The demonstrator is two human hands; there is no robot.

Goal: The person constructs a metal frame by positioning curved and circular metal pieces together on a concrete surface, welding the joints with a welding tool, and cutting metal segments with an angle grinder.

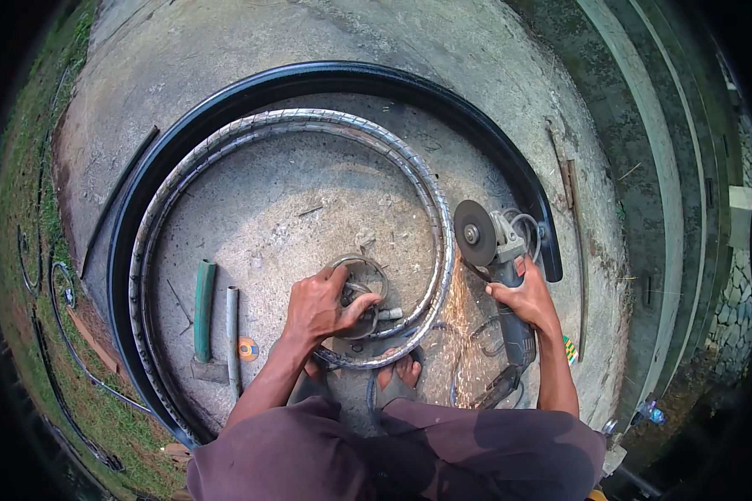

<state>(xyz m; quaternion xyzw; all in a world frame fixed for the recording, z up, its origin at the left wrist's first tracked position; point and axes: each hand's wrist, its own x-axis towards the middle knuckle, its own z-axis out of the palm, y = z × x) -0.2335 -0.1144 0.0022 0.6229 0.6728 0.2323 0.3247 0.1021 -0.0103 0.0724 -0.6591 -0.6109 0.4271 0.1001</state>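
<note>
The coil (309, 118) lies on the concrete floor (292, 196) in front of me, filling the middle of the frame as a wide ring. Its right side runs up and down the frame, just left of the grinder's disc (471, 234). I can't tell whether the disc's edge touches it, but sparks (464, 334) stream down the frame below the disc.

My right hand (522, 290), right of centre, is closed around the grinder (508, 269); the tool's body slants from the disc toward the lower right. This hand is outside the ring and nearer to its right side. My left hand (322, 305) is inside the ring, at lower centre and close to the coil's bottom. It is closed over a thin loop (383, 274), though its fingertips are partly hidden.

The coil is silvery grey, with more than one turn lying side by side and dark bands crossing it at a slant. Outside it, a glossy black channel (334, 75) curves over the top and down both sides. A green pipe (204, 309) and a grey pipe (233, 334) lie within the ring at lower left.
</note>
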